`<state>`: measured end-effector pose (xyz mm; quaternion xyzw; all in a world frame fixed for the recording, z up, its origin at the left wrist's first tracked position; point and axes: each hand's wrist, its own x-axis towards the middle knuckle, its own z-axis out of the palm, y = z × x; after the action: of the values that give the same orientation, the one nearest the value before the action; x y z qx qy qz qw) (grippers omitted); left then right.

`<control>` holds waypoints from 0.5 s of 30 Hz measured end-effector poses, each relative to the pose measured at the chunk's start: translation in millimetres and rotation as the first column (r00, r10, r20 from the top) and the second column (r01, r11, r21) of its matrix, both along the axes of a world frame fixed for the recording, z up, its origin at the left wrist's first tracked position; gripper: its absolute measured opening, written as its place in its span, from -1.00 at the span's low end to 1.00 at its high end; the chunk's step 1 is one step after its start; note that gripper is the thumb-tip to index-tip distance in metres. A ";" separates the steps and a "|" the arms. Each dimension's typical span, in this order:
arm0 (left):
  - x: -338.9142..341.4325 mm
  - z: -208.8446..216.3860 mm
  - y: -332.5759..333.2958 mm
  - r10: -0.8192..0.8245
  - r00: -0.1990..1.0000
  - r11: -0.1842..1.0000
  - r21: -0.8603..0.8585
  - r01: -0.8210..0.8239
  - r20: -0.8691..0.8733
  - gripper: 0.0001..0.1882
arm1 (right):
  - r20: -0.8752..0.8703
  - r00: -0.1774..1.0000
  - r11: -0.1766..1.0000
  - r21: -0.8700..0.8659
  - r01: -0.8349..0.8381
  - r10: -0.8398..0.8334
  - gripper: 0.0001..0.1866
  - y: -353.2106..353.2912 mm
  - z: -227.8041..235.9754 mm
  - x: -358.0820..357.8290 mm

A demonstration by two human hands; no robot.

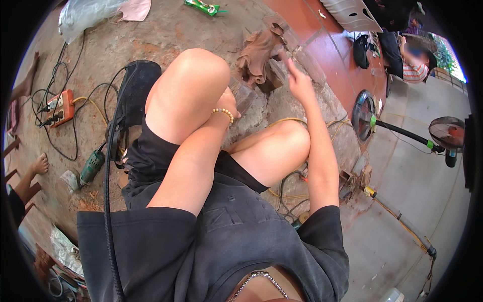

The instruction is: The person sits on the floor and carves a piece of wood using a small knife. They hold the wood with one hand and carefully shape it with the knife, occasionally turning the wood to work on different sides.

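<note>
A brown carved wooden piece [257, 54] with flowing folds rests on worn blocks on the ground beyond my knees. My right hand [301, 84] is at its right side, fingers mostly curled and one finger stretched toward the carving. A blurred pinkish-brown bit lies at that fingertip; I cannot make out what it is. My left hand [230, 103], below a beaded bracelet [224, 114], is low beside my left knee, near the base of the carving. The knee hides most of its fingers.
An orange power strip [61, 109] with tangled cords and a green power tool [92, 166] lie at left. A black cable [107, 201] runs past my left side. At right stands a fan [447, 135]; another person [415, 63] sits farther off. Plastic sheeting [90, 17] lies at the top left.
</note>
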<state>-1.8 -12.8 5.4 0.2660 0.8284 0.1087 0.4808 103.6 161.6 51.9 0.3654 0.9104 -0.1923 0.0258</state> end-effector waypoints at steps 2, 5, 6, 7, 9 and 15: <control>1.0 -2.6 -0.5 0.015 1.000 1.000 0.000 -0.015 -0.007 0.17 | -0.053 0.998 0.994 0.101 0.035 -0.029 -0.52 -1.3 0.7 -13.4; 2.2 -0.6 0.3 0.004 1.000 1.000 0.003 -0.004 -0.030 0.17 | -0.104 0.993 0.996 0.080 -0.047 0.055 -0.52 -2.6 -11.2 -21.7; 2.6 2.4 0.4 -0.006 0.999 1.000 0.006 0.006 -0.041 0.18 | -0.062 0.983 0.983 -0.047 -0.178 0.175 -0.52 -1.9 -15.1 -16.0; 1.5 3.9 -0.9 -0.011 0.998 1.000 0.006 0.012 -0.054 0.18 | -0.039 0.953 0.936 -0.179 -0.303 0.301 -0.53 -5.5 -15.3 -14.0; 3.9 6.0 2.7 -0.017 0.997 0.999 -0.041 0.014 -0.075 0.18 | 0.057 0.907 0.857 -0.356 -0.372 0.418 -0.53 -6.0 -10.5 -10.8; 1.6 9.1 2.6 -0.018 0.995 1.000 -0.021 0.016 -0.093 0.16 | 0.108 0.990 0.976 -0.208 -0.068 0.092 -0.51 -20.9 17.7 -23.9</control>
<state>-0.1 -10.2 14.5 0.2732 0.8487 0.0836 0.4450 79.7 140.7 69.6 0.3344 0.8969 -0.2613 0.1243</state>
